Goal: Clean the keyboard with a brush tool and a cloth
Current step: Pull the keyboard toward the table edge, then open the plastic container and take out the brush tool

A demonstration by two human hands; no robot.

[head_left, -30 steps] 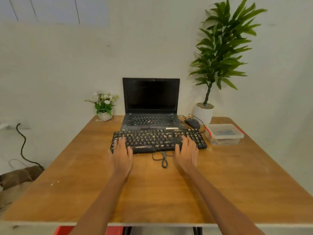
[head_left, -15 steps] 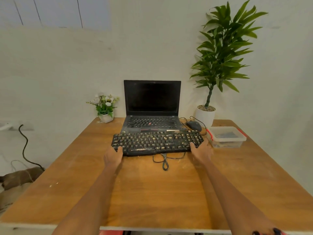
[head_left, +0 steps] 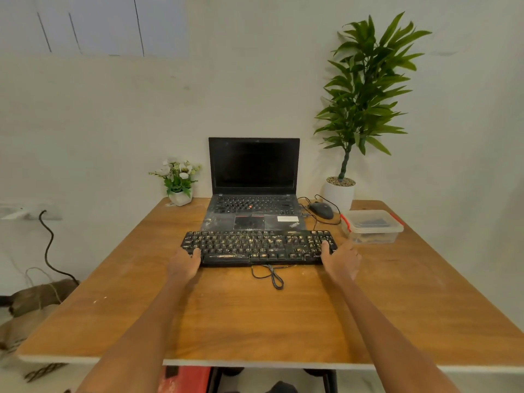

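Head: both hands (head_left: 184,263) grip keyboard (head_left: 259,246) ends.

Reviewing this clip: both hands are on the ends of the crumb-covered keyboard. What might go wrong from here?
1. If the left hand and right hand lift or tilt the keyboard, its debris may spill onto the open laptop right behind it.
2. The keyboard's cable lies looped on the table; a pull could snag it.
3. No brush or cloth is visible in reach.
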